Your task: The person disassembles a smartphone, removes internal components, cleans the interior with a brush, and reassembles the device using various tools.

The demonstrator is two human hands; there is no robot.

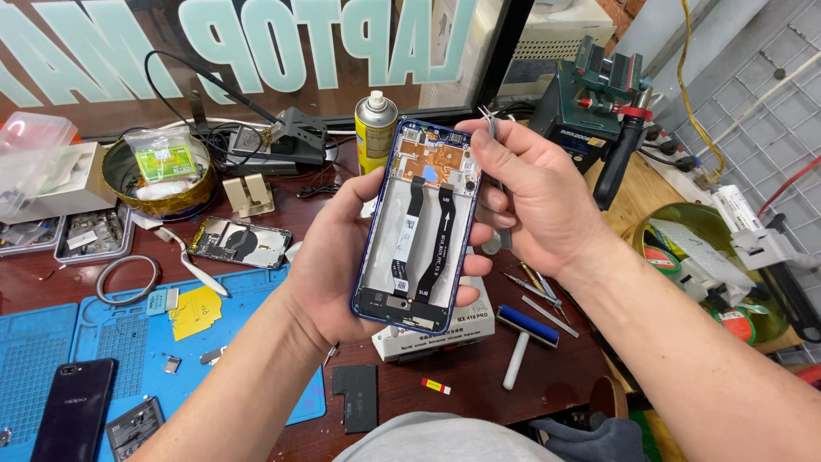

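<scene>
My left hand (329, 257) holds an opened blue-framed phone (419, 227) upright from behind and below, its back cover off. Two black flex cables and a copper-coloured board at the top are exposed. My right hand (530, 197) rests against the phone's right edge and top corner, with thin metal tweezers (490, 122) held between thumb and fingers, tips pointing up. Both hands hover above the dark red workbench (479, 376).
Another opened phone (239, 242) lies left of centre, a dark phone (75, 409) on the blue mat (103, 334). A yellow spray can (375, 128), a round tin (158, 175), a white box (445, 334), a roller (523, 335) and a soldering station (599, 103) surround the hands.
</scene>
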